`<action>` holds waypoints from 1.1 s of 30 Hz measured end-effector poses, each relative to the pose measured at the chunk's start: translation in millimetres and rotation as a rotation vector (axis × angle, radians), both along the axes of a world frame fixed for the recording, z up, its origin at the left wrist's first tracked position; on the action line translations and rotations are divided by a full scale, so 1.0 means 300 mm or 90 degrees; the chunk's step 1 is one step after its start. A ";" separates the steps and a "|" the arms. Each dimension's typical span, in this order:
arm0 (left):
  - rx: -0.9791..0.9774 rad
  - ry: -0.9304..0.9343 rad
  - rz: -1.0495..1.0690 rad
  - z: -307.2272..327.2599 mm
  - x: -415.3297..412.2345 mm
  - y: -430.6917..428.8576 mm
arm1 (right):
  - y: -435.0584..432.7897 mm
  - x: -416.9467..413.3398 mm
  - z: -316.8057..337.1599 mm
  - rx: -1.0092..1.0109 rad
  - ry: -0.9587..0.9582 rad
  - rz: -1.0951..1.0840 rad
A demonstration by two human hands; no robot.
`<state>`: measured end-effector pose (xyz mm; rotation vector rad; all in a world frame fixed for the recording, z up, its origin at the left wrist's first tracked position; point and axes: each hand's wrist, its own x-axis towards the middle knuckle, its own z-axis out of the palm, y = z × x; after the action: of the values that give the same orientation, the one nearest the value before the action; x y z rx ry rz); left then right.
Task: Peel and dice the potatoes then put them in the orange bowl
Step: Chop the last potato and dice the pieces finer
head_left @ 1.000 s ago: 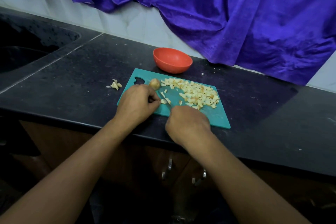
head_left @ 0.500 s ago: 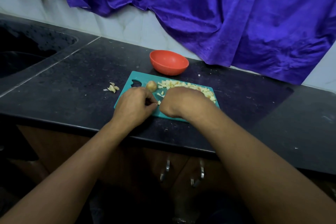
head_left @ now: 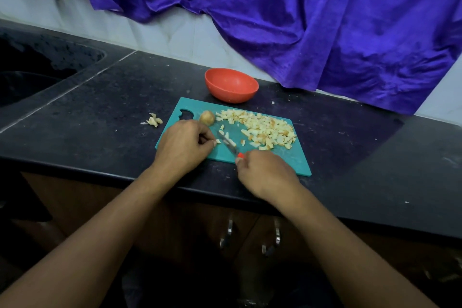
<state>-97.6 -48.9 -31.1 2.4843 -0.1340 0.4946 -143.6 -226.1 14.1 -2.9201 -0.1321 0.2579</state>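
Both hands over cutting board (head_left: 287, 161): left hand (head_left: 183, 145) pinches small potato piece (head_left: 217, 141); right hand (head_left: 265, 172) grips knife (head_left: 228, 144), blade just beside it.

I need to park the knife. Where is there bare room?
Bare counter lies right of the cutting board, toward the purple cloth, and left between the peel scraps and the sink. The board's middle is crowded with diced potato and a small potato.
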 end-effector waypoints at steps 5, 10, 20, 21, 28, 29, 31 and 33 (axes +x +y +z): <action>0.015 0.055 0.027 0.009 0.025 -0.026 | -0.083 0.022 -0.018 0.140 -0.031 0.002; 0.027 0.060 0.020 0.014 0.084 -0.103 | -0.092 0.020 -0.044 0.166 -0.080 -0.010; 0.006 0.022 -0.037 -0.006 0.137 -0.173 | -0.086 0.042 -0.075 0.169 -0.135 -0.081; -0.012 0.009 -0.035 -0.001 0.130 -0.163 | -0.084 0.043 -0.075 0.158 -0.138 -0.078; 0.019 -0.147 0.126 0.022 0.139 -0.054 | -0.082 0.044 -0.077 0.134 -0.141 -0.072; 0.045 -0.135 0.144 0.019 0.148 -0.040 | -0.081 0.044 -0.078 0.131 -0.144 -0.072; 0.079 -0.059 0.135 0.013 0.164 -0.022 | -0.080 0.044 -0.080 0.125 -0.147 -0.071; 0.077 0.014 0.106 0.009 0.176 -0.013 | -0.079 0.044 -0.081 0.122 -0.147 -0.068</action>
<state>-44.9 -53.0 -28.4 2.6325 0.0535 0.5433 -130.4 -249.9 -10.1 -2.7443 -0.0323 -0.1044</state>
